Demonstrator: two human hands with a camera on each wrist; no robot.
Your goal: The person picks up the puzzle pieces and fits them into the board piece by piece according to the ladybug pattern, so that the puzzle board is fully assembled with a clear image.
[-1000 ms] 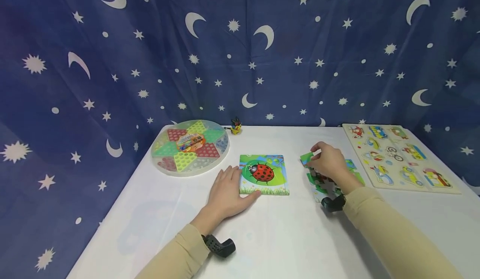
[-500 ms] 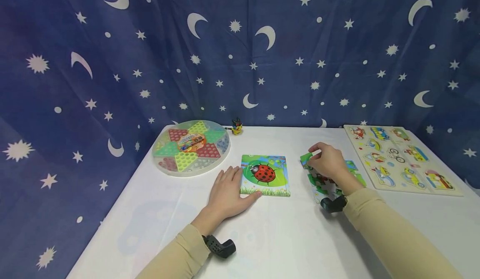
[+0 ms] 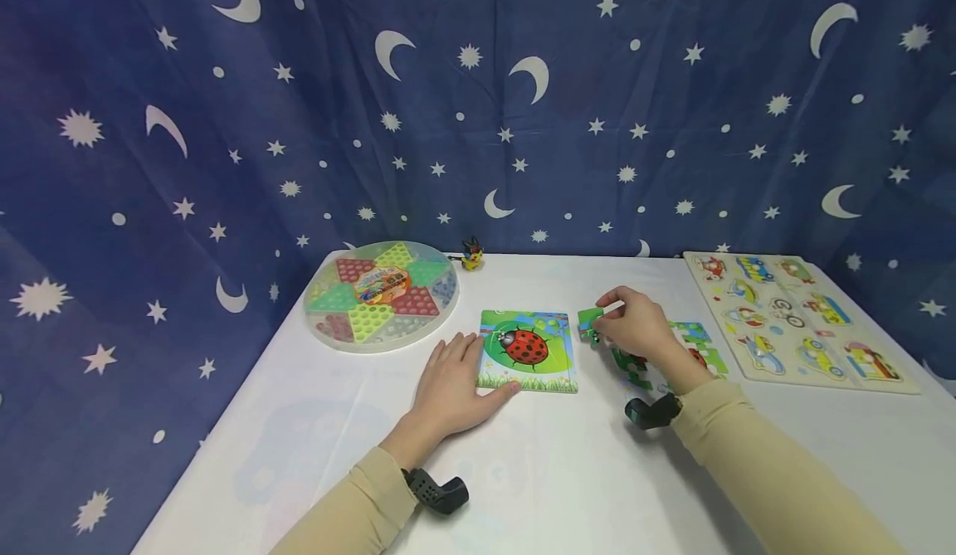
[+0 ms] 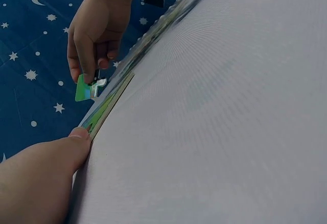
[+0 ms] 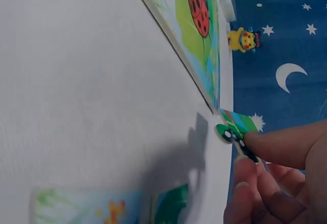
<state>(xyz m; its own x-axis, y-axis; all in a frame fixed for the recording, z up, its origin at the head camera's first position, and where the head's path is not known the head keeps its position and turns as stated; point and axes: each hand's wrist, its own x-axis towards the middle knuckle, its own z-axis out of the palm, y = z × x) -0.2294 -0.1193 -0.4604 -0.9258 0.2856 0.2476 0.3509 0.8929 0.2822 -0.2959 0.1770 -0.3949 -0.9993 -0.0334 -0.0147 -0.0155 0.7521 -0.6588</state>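
Right now the right hand [image 3: 635, 323] has its thumb and fingers clamped on a green puzzle piece [image 3: 587, 321], held up just right of the ladybug board [image 3: 527, 352] on the table [image 3: 553, 480]. The left hand [image 3: 448, 389] touches the board's left side, fingers straight, thumb spread apart at its near edge. Loose puzzle pieces [image 3: 702, 339] lie farther right of the board, partly hidden.
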